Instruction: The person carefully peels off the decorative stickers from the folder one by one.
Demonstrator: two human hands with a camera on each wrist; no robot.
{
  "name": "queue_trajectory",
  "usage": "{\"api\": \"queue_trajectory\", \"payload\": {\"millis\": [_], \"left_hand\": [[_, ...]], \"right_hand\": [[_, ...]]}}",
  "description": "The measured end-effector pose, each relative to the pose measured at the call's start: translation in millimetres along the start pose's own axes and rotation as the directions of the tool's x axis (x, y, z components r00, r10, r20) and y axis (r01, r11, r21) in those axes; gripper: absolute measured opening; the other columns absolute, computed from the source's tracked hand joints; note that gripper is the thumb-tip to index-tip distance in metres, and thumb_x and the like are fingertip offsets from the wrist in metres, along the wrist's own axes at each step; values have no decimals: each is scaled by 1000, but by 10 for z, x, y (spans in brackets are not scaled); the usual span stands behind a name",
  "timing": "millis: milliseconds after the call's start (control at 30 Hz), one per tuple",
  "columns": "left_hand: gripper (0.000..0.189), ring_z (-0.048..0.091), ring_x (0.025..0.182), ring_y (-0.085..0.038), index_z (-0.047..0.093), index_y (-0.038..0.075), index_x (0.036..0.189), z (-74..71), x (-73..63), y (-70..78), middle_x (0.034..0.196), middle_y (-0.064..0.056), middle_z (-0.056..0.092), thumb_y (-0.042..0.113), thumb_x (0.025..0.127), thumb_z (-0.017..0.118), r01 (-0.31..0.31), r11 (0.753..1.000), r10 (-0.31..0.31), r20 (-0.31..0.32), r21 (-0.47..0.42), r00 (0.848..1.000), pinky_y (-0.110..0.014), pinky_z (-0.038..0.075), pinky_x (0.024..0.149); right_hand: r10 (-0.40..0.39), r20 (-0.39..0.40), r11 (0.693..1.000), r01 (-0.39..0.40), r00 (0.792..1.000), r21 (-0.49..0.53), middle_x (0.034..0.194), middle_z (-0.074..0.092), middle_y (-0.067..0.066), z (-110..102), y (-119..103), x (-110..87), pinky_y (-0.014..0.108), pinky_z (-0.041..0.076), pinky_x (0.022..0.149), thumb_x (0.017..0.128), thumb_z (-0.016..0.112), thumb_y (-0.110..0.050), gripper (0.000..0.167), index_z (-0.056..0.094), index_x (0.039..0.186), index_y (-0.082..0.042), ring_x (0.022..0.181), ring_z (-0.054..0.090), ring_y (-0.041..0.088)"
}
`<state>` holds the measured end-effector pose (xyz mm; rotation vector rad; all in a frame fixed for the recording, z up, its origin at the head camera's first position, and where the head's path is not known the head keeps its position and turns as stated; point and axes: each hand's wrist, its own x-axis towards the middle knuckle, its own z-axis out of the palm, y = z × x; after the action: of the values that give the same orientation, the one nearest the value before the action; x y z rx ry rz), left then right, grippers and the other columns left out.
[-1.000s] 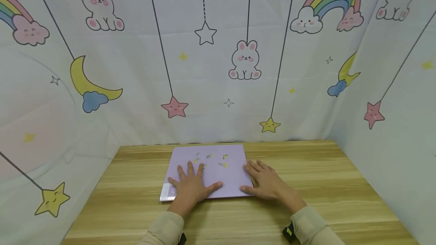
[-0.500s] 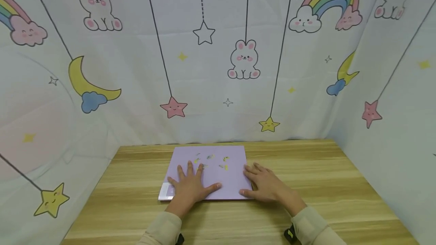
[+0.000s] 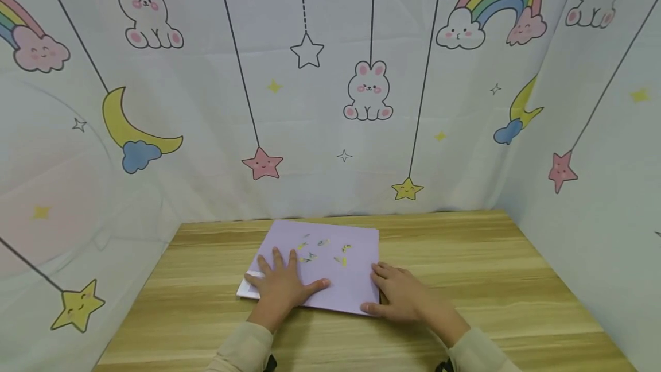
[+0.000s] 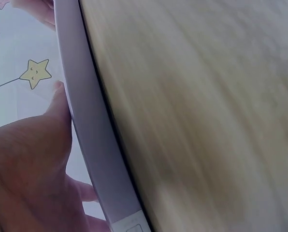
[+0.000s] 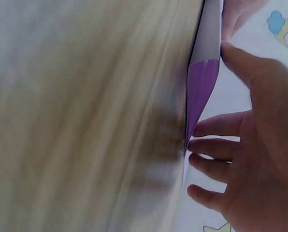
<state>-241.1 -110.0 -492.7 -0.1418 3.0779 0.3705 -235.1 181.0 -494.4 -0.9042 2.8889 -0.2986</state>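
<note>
A flat lavender box (image 3: 343,289) lies slightly turned on the wooden table, with a white patch at its front left corner. Several small yellow and green marks (image 3: 322,242) show on top; whether they are printed or loose I cannot tell. My left hand (image 3: 281,287) rests on the box's left part with fingers spread. At the right edge, my right hand (image 3: 405,297) touches the box, its thumb near the front right corner. In the right wrist view, the fingertips (image 5: 199,145) meet the box's purple end (image 5: 202,87). The left wrist view shows its long side (image 4: 95,125).
The wooden table (image 3: 465,268) extends on both sides of the box and in front of it. White cloth (image 3: 330,188) printed with rabbits, stars and rainbows hangs behind and at the sides.
The box has turned clockwise: its right side has come nearer to me and its far edge has shifted right. My right hand moved nearer with it; my left hand slid slightly left.
</note>
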Motion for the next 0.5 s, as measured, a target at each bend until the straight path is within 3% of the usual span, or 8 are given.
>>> {"api": "queue_trajectory", "payload": {"millis": [300, 500], "left_hand": [[124, 14, 146, -73, 41, 1, 161, -42, -17, 74, 162, -44, 24, 88, 77, 68, 61, 998, -61, -19, -10, 998, -90, 18, 105], [119, 17, 143, -76, 42, 3, 161, -40, -36, 72, 159, -47, 26, 87, 80, 65, 30, 999, -30, 1, 10, 1000, -89, 19, 106]], "right_hand": [[2, -15, 997, -3, 1000, -76, 154, 53, 27, 48, -192, -85, 56, 40, 118, 102, 51, -71, 89, 60, 145, 6, 147, 47, 39], [-52, -34, 990, 47, 998, -137, 142, 63, 26, 34, -325, -160, 54, 48, 110, 101, 53, -71, 82, 69, 131, 3, 134, 60, 40]]}}
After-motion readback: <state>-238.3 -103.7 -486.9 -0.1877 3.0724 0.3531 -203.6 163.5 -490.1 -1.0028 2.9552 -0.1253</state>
